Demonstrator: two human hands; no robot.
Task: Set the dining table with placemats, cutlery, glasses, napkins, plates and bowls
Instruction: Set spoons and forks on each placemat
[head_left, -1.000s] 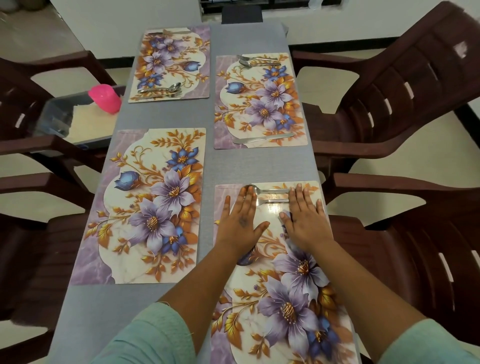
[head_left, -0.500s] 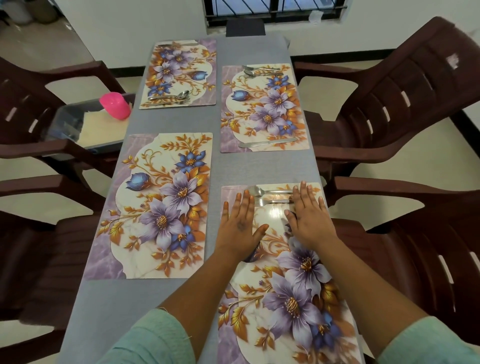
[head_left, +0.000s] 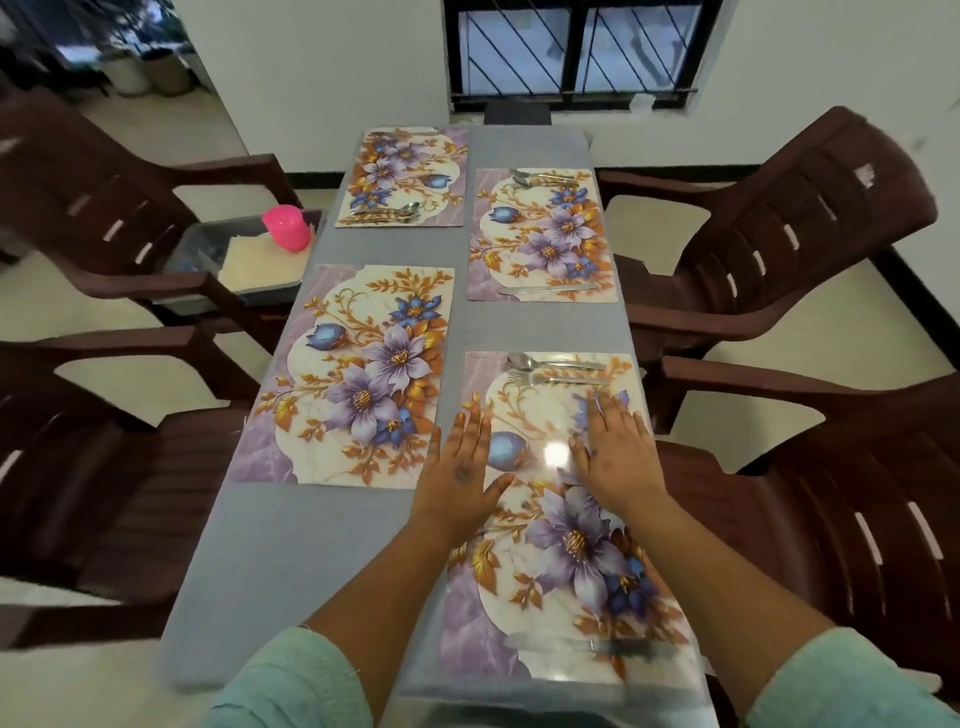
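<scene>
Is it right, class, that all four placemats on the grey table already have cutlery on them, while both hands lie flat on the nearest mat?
Not quite. The head view shows the near left placemat with no cutlery; the other three have some. The left hand and right hand do lie flat on the nearest mat.
</scene>
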